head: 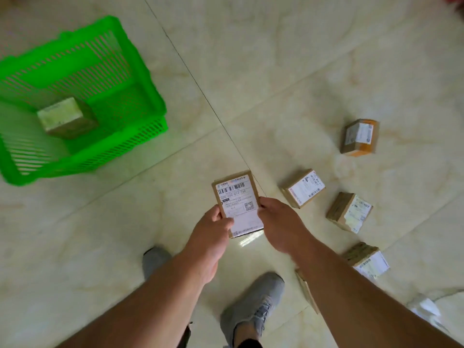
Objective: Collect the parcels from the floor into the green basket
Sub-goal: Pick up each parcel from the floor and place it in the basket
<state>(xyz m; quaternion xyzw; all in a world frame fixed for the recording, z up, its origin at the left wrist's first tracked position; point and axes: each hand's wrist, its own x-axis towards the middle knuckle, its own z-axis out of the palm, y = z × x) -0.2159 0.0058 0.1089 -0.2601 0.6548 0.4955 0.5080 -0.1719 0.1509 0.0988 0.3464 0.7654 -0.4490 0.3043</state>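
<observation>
Head view: left hand (pixel 218 225) and right hand (pixel 277 222) both pinching one labelled parcel (pixel 237 203), fingers closed on its side edges, held up over the floor (pixel 276 71). Green basket (pixel 148 84) away to the left, one box (pixel 65 117) inside. Best to carry over level, lower inside, then let go. Four more boxes on the right.

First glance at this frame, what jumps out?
The bright green basket at upper left, with one cardboard parcel already inside. Next, the labelled parcel held at centre between the left hand and right hand, barcode label facing up. Four more parcels lie scattered on the pale tiled floor to the right.
</observation>
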